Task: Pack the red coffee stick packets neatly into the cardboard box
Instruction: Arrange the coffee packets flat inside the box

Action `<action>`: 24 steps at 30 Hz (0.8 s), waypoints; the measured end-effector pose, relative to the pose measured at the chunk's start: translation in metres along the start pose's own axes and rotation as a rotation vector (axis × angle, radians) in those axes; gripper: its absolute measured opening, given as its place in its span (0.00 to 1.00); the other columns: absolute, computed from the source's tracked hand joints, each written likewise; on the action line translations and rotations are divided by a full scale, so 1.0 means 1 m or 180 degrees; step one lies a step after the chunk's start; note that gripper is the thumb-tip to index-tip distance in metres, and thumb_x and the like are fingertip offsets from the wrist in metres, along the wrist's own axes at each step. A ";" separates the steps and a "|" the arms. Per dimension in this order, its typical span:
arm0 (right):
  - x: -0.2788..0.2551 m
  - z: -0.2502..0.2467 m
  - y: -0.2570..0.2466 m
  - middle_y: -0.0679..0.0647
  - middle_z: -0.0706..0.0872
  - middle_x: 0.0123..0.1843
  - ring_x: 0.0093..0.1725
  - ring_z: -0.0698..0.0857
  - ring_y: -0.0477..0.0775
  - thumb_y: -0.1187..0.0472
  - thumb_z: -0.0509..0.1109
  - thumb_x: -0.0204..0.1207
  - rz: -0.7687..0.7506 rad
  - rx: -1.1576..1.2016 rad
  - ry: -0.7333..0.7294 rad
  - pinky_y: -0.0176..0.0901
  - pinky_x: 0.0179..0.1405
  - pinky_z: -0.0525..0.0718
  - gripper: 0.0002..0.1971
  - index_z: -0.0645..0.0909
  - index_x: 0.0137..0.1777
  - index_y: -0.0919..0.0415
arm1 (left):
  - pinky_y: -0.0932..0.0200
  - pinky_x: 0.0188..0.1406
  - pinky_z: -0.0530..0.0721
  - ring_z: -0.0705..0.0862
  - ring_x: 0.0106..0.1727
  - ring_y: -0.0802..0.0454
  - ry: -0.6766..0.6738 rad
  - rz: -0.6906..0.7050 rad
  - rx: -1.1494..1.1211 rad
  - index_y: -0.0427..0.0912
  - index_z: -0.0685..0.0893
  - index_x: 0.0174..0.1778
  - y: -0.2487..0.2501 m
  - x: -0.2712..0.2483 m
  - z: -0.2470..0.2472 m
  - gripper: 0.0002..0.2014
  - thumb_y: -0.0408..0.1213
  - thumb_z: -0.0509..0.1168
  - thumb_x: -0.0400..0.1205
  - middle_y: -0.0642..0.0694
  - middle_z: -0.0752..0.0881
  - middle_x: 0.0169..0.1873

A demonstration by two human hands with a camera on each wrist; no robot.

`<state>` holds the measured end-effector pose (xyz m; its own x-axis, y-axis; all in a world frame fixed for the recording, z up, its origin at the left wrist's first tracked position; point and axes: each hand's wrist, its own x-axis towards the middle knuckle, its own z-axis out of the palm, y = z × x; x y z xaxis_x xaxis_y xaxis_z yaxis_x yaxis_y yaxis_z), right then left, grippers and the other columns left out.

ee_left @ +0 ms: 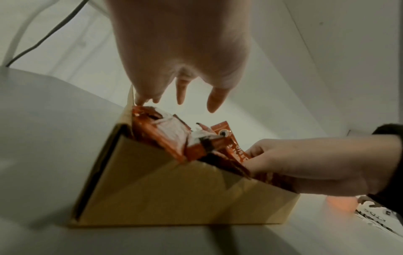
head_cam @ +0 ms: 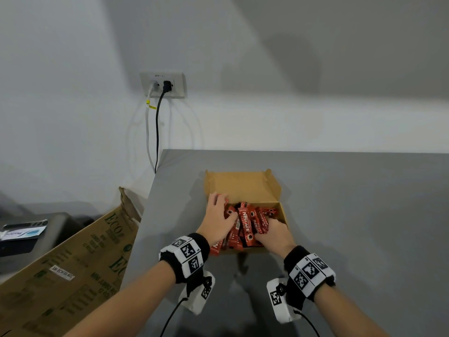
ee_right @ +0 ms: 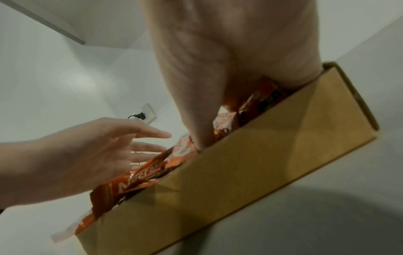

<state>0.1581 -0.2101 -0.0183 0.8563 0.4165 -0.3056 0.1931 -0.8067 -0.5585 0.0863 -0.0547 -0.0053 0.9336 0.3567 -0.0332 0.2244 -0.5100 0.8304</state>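
Note:
An open cardboard box (head_cam: 243,186) stands on the grey table, its lid raised at the back. Red coffee stick packets (head_cam: 246,226) lie in it in a loose, crossed pile, and some hang over the front wall (ee_left: 174,198). My left hand (head_cam: 218,215) rests on the left of the pile with straight, spread fingers (ee_left: 182,93). My right hand (head_cam: 274,233) is at the box's front right corner, its curled fingers (ee_left: 257,155) around some packets (ee_left: 237,151). In the right wrist view its thumb (ee_right: 196,120) reaches down inside the front wall (ee_right: 261,163); the other fingers are hidden.
The table (head_cam: 352,215) ends at a left edge close to the box. Beyond that edge leans a large brown carton with green print (head_cam: 73,263). A wall socket (head_cam: 162,85) with a white and a black cable hangs behind. A dark device (head_cam: 24,234) sits far left.

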 end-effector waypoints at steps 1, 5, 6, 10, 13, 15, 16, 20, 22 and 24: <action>0.000 -0.001 0.001 0.57 0.87 0.49 0.50 0.85 0.55 0.59 0.71 0.71 -0.0047 0.0062 0.0078 0.40 0.46 0.79 0.05 0.82 0.45 0.58 | 0.62 0.76 0.55 0.57 0.79 0.52 0.0057 0.0021 0.0035 0.41 0.65 0.76 -0.002 0.001 -0.002 0.25 0.38 0.61 0.83 0.45 0.58 0.76; 0.000 0.002 -0.001 0.56 0.87 0.54 0.54 0.85 0.56 0.59 0.72 0.72 -0.0047 0.0184 0.0051 0.44 0.54 0.82 0.12 0.80 0.54 0.60 | 0.42 0.80 0.57 0.54 0.81 0.42 0.0010 -0.0123 0.0261 0.44 0.64 0.76 -0.013 0.005 -0.010 0.23 0.42 0.58 0.85 0.42 0.54 0.79; 0.000 0.002 -0.002 0.56 0.86 0.56 0.55 0.85 0.56 0.58 0.72 0.72 0.0000 0.0236 0.0036 0.45 0.56 0.82 0.15 0.79 0.58 0.61 | 0.42 0.81 0.54 0.51 0.82 0.42 -0.0072 -0.0120 0.0239 0.45 0.62 0.78 -0.015 0.004 -0.009 0.24 0.43 0.57 0.86 0.42 0.52 0.80; -0.002 0.005 -0.011 0.56 0.85 0.59 0.60 0.83 0.56 0.59 0.72 0.72 -0.0106 0.0436 0.0021 0.45 0.61 0.80 0.19 0.75 0.62 0.61 | 0.46 0.82 0.41 0.41 0.83 0.48 -0.0177 -0.0029 0.0141 0.44 0.56 0.82 -0.017 -0.007 0.002 0.26 0.46 0.51 0.88 0.45 0.49 0.83; -0.007 0.011 -0.022 0.52 0.85 0.58 0.59 0.84 0.53 0.56 0.71 0.74 -0.0492 0.0482 0.0168 0.44 0.61 0.80 0.18 0.75 0.63 0.58 | 0.46 0.81 0.39 0.40 0.83 0.48 -0.0117 -0.0108 -0.0009 0.47 0.55 0.82 -0.016 -0.009 0.005 0.26 0.49 0.49 0.87 0.46 0.49 0.83; -0.011 0.017 -0.030 0.53 0.84 0.59 0.59 0.84 0.54 0.56 0.72 0.73 -0.0701 0.0294 0.0250 0.46 0.60 0.82 0.21 0.73 0.64 0.58 | 0.43 0.81 0.39 0.42 0.83 0.46 -0.0112 -0.0141 -0.0135 0.55 0.56 0.80 -0.014 -0.008 0.003 0.27 0.55 0.49 0.85 0.47 0.51 0.82; -0.013 0.020 -0.035 0.55 0.83 0.60 0.60 0.83 0.56 0.58 0.71 0.73 -0.0724 0.0138 0.0252 0.48 0.60 0.82 0.22 0.72 0.65 0.59 | 0.40 0.80 0.38 0.42 0.83 0.45 -0.0154 -0.0146 -0.0077 0.61 0.55 0.79 -0.013 -0.008 0.003 0.28 0.59 0.49 0.83 0.47 0.51 0.82; -0.015 0.030 -0.044 0.58 0.78 0.65 0.62 0.81 0.58 0.63 0.69 0.75 -0.0754 -0.0327 0.0134 0.50 0.62 0.81 0.26 0.68 0.72 0.64 | 0.32 0.75 0.33 0.40 0.83 0.43 -0.0254 -0.0220 0.0465 0.70 0.49 0.79 -0.004 -0.005 0.006 0.33 0.64 0.54 0.79 0.49 0.44 0.83; -0.016 0.033 -0.046 0.59 0.77 0.67 0.63 0.80 0.57 0.61 0.69 0.76 -0.0807 -0.0428 0.0076 0.48 0.63 0.81 0.28 0.66 0.74 0.64 | 0.31 0.75 0.34 0.43 0.83 0.44 -0.0156 -0.0203 0.0540 0.69 0.48 0.79 -0.003 -0.002 0.008 0.33 0.63 0.55 0.80 0.48 0.46 0.82; -0.018 0.032 -0.045 0.59 0.76 0.67 0.64 0.79 0.57 0.57 0.69 0.76 -0.0850 -0.0389 -0.0034 0.45 0.64 0.79 0.29 0.65 0.74 0.65 | 0.32 0.76 0.35 0.45 0.83 0.45 -0.0044 -0.0159 0.0669 0.66 0.52 0.80 -0.007 0.000 0.010 0.30 0.59 0.54 0.82 0.46 0.50 0.82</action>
<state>0.1189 -0.1676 -0.0126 0.7624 0.6247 -0.1689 0.4676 -0.7123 -0.5234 0.0877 -0.0587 -0.0168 0.9233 0.3755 -0.0802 0.3223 -0.6445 0.6933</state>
